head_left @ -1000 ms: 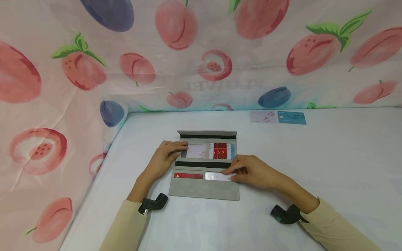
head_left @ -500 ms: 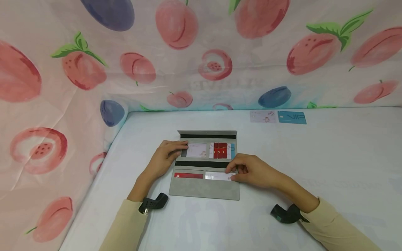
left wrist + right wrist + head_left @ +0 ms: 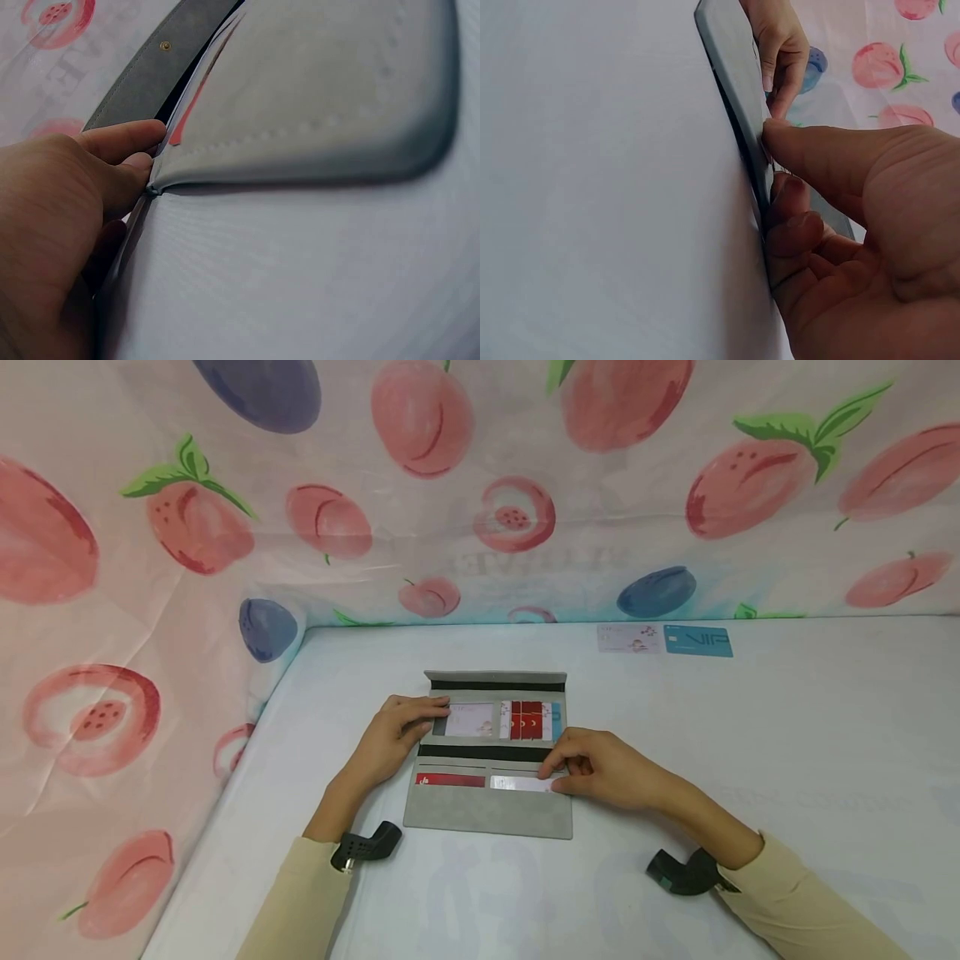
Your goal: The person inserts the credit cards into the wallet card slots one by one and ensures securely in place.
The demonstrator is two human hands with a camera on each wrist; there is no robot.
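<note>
A grey wallet [image 3: 487,814] lies unfolded on the white table, its upper flap edged in black. A white card [image 3: 513,783] sits in its lower right slot, only a strip showing. My right hand [image 3: 611,768] pinches at the right end of this card with thumb and index finger; in the right wrist view the thumb [image 3: 817,150] presses on the wallet near its edge. My left hand [image 3: 386,739] grips the wallet's upper left edge. In the left wrist view the left index finger [image 3: 124,141] lies at the fold. A red card [image 3: 450,781] shows in the lower left slot.
The wallet's upper half holds a pale card [image 3: 468,720] and red-and-white cards [image 3: 527,720]. Farther back on the table lie a pale pink card [image 3: 628,639] and a blue VIP card [image 3: 697,641]. A fruit-print curtain [image 3: 570,577] stands behind and along the left.
A narrower strip of the white card shows in its slot than a second ago. My right index finger has shifted slightly right along it. My left hand has stayed in place.
</note>
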